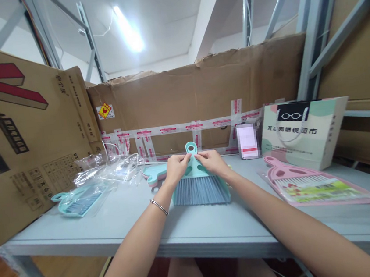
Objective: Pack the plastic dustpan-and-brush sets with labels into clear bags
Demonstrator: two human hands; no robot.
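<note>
Both hands pinch the teal brush (199, 185) near its handle: the left hand (176, 168) closes on the left shoulder, the right hand (213, 161) on the right. The brush lies mid-table (194, 230), bristles toward the person. A pink set (309, 185) sits to the right, a teal dustpan (79, 201) to the left.

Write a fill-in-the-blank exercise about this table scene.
1. The left hand and the right hand both hold the small broom by its ____.
2. The bracelet sits on the ____ wrist.
3. The packaged dustpan set right of the broom is coloured ____.
4. The paper bag bears a drawing of ____.
Missing words: handle, left, pink, glasses.
</note>
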